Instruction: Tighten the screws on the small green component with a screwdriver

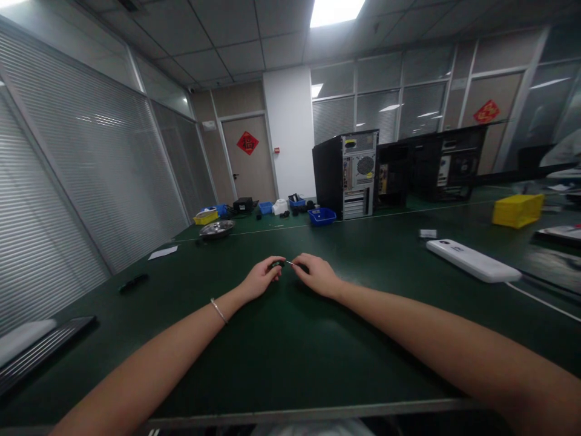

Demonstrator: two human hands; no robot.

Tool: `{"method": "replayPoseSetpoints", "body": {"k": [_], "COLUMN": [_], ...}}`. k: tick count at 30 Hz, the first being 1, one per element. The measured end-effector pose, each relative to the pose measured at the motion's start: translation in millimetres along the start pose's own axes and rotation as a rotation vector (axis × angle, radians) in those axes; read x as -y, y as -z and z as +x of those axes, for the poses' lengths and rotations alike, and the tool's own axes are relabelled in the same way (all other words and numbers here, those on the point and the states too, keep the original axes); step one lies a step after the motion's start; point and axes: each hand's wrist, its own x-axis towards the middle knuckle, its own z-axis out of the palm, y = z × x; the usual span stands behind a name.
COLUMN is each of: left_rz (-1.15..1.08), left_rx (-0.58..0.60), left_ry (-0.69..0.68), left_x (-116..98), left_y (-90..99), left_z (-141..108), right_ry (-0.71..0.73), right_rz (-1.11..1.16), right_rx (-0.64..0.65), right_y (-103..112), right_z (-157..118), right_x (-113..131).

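Over the middle of the green table, my left hand [263, 277] pinches a small dark part [277, 264] between thumb and fingers. Its shape is mostly hidden by the fingers. My right hand [316, 275] is closed around the dark handle of what looks like a small screwdriver [289, 262]. The thin metal shaft points left toward the dark part; whether it touches cannot be made out. Both hands are close together, and a bracelet [218, 310] circles my left wrist.
Computer towers [358, 175] stand at the back right, beside a blue bin [322, 217]. A metal bowl [216, 229] sits at the back left. To the right lie a white power strip [472, 260] with its cord and a yellow bin [517, 211]. A keyboard [45, 353] lies at left.
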Motion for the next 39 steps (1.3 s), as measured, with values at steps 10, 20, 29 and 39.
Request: {"method": "replayPoseSetpoints", "body": {"k": [10,20,29,39], "left_rz": [0.09,0.036,0.02,0.032], "left_rx": [-0.014,-0.043,-0.041,-0.042], "left_ry": [-0.08,-0.048,-0.029,-0.028], "left_x": [-4.9,-5.5,-8.5,-8.0], "left_y": [-1.5,0.1,1.9,1.3], "left_z": [-2.3,-2.9,-3.2,-4.6], "right_ry": [-0.038,-0.004,0.038,0.007], "right_rz": [-0.082,-0.078,-0.001,-0.041], "right_rx": [0.09,0.072,-0.004,-0.006], "right_y": [3.3,3.4,4.2,6.1], "right_z": [-0.8,-2.3,-4.3,-3.4], "right_x": [5.2,7.5,8.2,6.3]}}
